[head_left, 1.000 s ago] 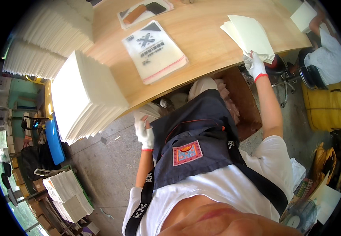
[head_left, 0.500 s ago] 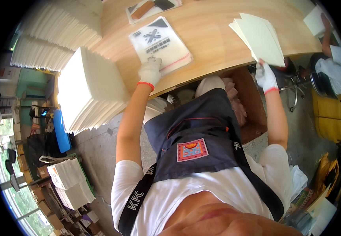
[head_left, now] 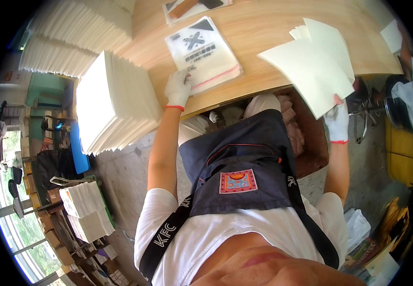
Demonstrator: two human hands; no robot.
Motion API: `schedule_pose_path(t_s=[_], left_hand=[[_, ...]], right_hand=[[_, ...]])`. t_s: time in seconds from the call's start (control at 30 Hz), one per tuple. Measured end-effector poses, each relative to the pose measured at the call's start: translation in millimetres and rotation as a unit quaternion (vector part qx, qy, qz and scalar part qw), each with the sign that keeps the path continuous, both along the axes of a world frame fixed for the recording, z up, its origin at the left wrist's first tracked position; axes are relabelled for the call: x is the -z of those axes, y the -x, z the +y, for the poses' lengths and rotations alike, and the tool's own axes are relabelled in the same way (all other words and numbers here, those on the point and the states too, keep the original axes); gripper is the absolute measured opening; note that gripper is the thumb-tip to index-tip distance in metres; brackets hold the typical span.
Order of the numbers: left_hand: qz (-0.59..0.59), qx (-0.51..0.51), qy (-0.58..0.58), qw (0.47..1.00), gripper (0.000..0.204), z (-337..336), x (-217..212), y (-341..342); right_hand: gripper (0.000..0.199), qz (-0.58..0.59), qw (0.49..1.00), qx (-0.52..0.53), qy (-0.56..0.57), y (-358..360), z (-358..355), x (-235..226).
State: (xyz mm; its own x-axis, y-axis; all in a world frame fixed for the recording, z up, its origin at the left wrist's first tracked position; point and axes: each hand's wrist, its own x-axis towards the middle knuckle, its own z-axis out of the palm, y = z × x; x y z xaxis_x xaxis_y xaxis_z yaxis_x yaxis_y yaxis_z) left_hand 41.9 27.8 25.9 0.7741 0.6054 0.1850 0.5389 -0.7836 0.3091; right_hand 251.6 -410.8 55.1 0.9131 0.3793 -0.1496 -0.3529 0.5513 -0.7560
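Note:
My left hand (head_left: 178, 87), in a white glove, rests on the near corner of a stack of clear plastic bags (head_left: 204, 53) with a dark printed pattern, lying on the wooden table (head_left: 259, 28). Off to the right, my gloved right hand (head_left: 336, 123) grips the lower edge of a cream paper sheet (head_left: 311, 74) and holds it lifted off a small pile of like sheets (head_left: 328, 43). I wear a dark apron over a white shirt.
A tall stack of white sheets (head_left: 113, 102) stands at the table's left end, with more white stacks (head_left: 59, 47) behind it. Another person (head_left: 409, 90) sits at the far right near a yellow bin (head_left: 404, 152). A brown box (head_left: 306, 138) sits under the table.
My left hand rose from beside my apron onto the bag stack. My right hand has lifted a cream sheet up off its pile toward me.

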Motion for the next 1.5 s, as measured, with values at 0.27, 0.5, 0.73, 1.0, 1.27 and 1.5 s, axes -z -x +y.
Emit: schedule_pose_path(t_s=[0.27, 0.5, 0.73, 1.0, 1.27, 1.5], left_hand=[[-0.032, -0.015, 0.029, 0.999, 0.02, -14.1, -4.5, 7.8], [-0.109, 0.07, 0.03, 0.991, 0.023, -12.7, -8.8, 12.7], [-0.129, 0.094, 0.204, 0.966, 0.035, -8.8, -18.7, 13.8], [-0.276, 0.068, 0.07, 0.956, 0.049, -53.2, -14.6, 20.0], [-0.535, -0.008, 0.728, 0.429, 0.043, -115.1, 30.8, -5.9], [-0.36, 0.09, 0.875, 0.313, 0.033, -143.7, 77.4, -17.4]], right_hand=[[0.043, 0.167, 0.946, -0.278, -0.024, 77.9, 69.4, 21.5], [0.036, 0.226, 0.96, -0.15, -0.072, 112.1, 93.9, 62.7], [0.035, 0.136, 0.976, -0.156, -0.061, 133.6, 114.4, 51.9], [0.031, 0.146, 0.967, -0.19, -0.082, 152.9, 132.7, 45.2], [0.03, 0.123, 0.961, -0.241, -0.06, 166.9, 123.2, 23.8], [0.029, 0.125, 0.958, -0.246, 0.082, 169.7, 120.9, 29.4]])
